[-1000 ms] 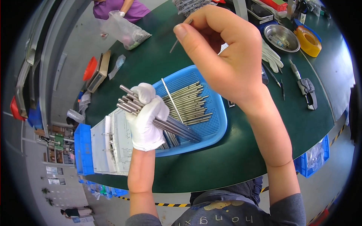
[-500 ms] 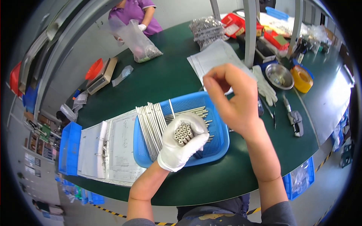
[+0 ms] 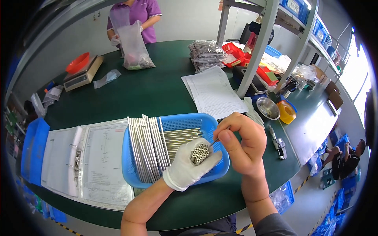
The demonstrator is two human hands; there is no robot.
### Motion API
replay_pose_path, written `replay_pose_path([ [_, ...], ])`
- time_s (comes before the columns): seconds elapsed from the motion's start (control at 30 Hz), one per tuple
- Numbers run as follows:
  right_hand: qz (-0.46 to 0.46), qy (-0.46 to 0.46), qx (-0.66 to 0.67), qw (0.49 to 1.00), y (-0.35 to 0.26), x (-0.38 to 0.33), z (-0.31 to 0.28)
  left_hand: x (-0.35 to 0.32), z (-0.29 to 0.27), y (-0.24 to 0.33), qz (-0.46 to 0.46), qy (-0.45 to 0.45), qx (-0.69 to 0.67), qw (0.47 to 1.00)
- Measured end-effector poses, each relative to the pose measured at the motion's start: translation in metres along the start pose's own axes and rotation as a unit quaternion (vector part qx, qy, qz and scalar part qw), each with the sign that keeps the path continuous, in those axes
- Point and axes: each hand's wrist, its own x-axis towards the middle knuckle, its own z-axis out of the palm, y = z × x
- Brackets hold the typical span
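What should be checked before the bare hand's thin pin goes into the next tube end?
1. Left hand in the white glove grips the bundle of short metal tubes, open ends facing up: ok.
2. Bare right hand pinches the thin metal pin between thumb and fingers: ok.
3. Pin tip right at the bundle's edge: ok; whether it sits inside a tube: cannot tell.
4. Bundle held above the blue plastic mesh basket, so a dropped tube would likely land inside: ok.
5. Long metal rods lie in the basket's left part, apart from both hands: ok.
6. Tube bores unblocked: cannot tell.
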Motion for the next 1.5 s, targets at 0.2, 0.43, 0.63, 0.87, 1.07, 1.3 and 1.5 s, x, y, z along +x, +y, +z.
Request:
replay_pose_path([
  [0.2, -0.013, -0.018, -0.009, 1.000, 0.003, -0.001, 0.000, 0.000, 0.001, -0.004, 0.036, -0.015, 0.035, 0.999],
  [0.43, -0.021, -0.057, -0.070, 0.996, 0.001, 0.002, -0.003, -0.001, 0.005, -0.004, 0.093, 0.001, 0.061, 0.994],
  [0.63, -0.058, -0.094, -0.077, 0.991, 0.011, 0.007, 0.000, 0.001, 0.003, -0.007, 0.115, 0.000, 0.056, 0.992],
  [0.87, -0.037, -0.117, -0.051, 0.991, 0.006, 0.008, -0.010, -0.002, -0.001, 0.001, 0.070, -0.030, 0.074, 0.994],
  [1.07, -0.022, -0.060, 0.000, 0.998, 0.005, 0.007, -0.005, -0.002, 0.003, -0.001, 0.070, -0.008, 0.048, 0.996],
  [1.3, -0.018, -0.023, 0.021, 0.999, 0.002, 0.007, -0.001, -0.002, 0.002, -0.004, 0.073, -0.007, 0.062, 0.995],
  [1.5, -0.034, -0.004, 0.035, 0.999, 0.004, 0.008, 0.001, -0.003, 0.008, 0.003, 0.061, 0.005, 0.037, 0.997],
])
